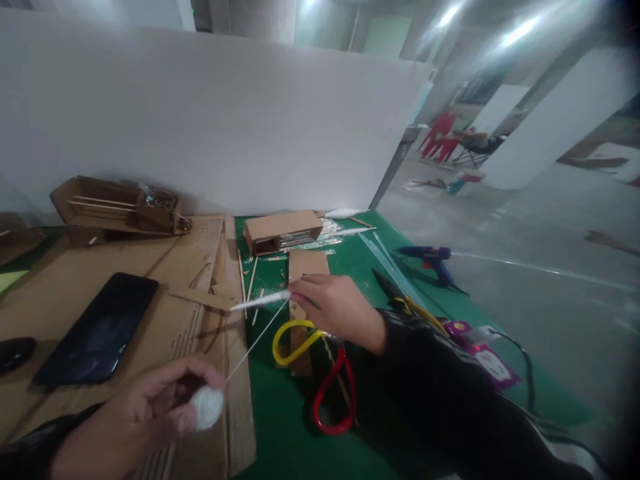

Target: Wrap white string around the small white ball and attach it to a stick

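Thread ball [207, 407] gripped in left hand [143, 417] at 7 o'clock; its strand runs to thread-wrapped stick [260, 300], pinched by right hand [340, 310], above scissors [320, 373].

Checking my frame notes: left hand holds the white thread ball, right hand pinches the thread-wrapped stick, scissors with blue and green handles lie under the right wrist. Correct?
One detail is off. The head view shows the scissors have one yellow handle and one red, not blue and green. The rest holds: the left hand holds the white thread ball, and the right hand pinches the thread-wrapped stick.
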A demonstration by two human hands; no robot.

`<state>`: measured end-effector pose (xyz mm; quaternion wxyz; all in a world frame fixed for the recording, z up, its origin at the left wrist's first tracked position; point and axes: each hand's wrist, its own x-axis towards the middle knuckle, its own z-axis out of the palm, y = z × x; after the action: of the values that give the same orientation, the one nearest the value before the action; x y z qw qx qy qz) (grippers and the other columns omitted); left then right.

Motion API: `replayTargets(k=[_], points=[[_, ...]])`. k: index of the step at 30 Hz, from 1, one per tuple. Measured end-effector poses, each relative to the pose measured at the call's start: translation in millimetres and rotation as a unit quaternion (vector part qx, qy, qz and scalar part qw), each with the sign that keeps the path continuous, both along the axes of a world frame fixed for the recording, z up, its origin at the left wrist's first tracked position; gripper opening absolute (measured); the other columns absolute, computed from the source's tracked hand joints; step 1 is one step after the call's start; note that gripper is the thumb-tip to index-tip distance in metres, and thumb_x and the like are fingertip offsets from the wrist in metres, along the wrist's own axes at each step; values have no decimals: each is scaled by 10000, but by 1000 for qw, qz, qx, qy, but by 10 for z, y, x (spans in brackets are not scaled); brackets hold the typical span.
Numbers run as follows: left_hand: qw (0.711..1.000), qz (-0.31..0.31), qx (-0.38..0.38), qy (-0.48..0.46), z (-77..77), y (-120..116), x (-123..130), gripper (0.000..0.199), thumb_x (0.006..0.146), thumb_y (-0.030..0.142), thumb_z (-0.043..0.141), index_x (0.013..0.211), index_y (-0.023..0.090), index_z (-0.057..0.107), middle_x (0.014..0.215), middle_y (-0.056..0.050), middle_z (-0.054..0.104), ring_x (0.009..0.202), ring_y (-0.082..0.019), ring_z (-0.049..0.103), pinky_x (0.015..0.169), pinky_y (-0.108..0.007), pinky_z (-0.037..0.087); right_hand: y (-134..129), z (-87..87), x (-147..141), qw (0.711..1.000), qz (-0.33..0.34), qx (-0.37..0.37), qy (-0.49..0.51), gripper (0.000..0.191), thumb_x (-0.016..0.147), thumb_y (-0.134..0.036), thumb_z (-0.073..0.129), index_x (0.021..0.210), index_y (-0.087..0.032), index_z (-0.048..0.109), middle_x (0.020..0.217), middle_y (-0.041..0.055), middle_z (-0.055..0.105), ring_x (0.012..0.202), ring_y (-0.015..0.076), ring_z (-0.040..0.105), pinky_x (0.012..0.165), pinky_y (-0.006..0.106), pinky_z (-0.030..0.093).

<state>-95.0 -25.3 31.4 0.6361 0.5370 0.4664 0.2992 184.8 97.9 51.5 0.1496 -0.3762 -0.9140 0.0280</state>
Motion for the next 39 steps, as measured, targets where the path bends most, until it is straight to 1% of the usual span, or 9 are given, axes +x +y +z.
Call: replayTargets(k=[2,5,8,14,20,24,28,33,39], points=[[996,-27,10,79,36,77,74,252,797,389,576,1017,272,611,935,-40,636,855,-208,586,745,-279,453,7,-5,121,1000,-20,8,-10,245,936,-269,390,998,-217,621,883,30,663,832,156,578,634,238,313],[977,-90,88,175,78,210,206,238,801,360,573,1027,297,614,1031,-33,642,982,-232,560,841,-298,421,51,-62,264,997,-71,15,-29,250,933,-268,389,988,-218,627,893,33,670,816,160,583,617,241,303],[953,-134,138,232,98,312,396,230,781,379,588,986,287,637,960,-25,659,888,-223,583,774,-284,436,129,-131,369,990,-134,17,-43,244,933,-286,391,998,-232,620,935,28,675,823,167,593,624,238,307],[958,-178,146,170,158,406,672,244,790,383,561,972,239,635,928,-29,637,790,-181,592,661,-232,452,254,-233,538,978,-202,18,-50,256,927,-320,387,1000,-257,623,942,23,682,831,166,599,611,236,310],[912,-149,242,296,78,530,491,243,829,354,517,1038,255,593,1029,-42,651,915,-222,592,772,-288,425,463,-373,759,953,-295,25,-59,256,897,-318,403,950,-231,638,923,50,693,765,192,603,558,256,281],[880,-72,266,386,-73,676,363,287,825,340,516,1089,229,537,1067,-64,657,956,-254,605,798,-330,434,521,-438,808,947,-312,26,-65,258,895,-339,400,941,-249,637,917,35,697,757,193,603,548,260,272],[833,-63,355,420,-124,872,338,322,867,323,438,1155,206,522,1105,-96,624,999,-269,582,829,-360,432,535,-467,800,943,-324,26,-69,277,903,-342,380,963,-246,634,941,41,692,765,189,599,551,258,277],[753,-53,457,470,-82,1231,355,261,862,276,445,1065,194,587,1025,-98,604,944,-258,569,821,-385,439,588,-499,827,939,-334,28,-73,271,912,-331,379,966,-236,628,940,45,672,776,188,593,556,261,283],[736,-25,452,503,-208,1803,365,273,840,345,481,1034,192,597,969,-87,600,905,-256,581,811,-371,440,620,-552,849,936,-342,21,-85,285,930,-313,366,975,-205,626,961,76,603,762,173,571,559,265,296]])
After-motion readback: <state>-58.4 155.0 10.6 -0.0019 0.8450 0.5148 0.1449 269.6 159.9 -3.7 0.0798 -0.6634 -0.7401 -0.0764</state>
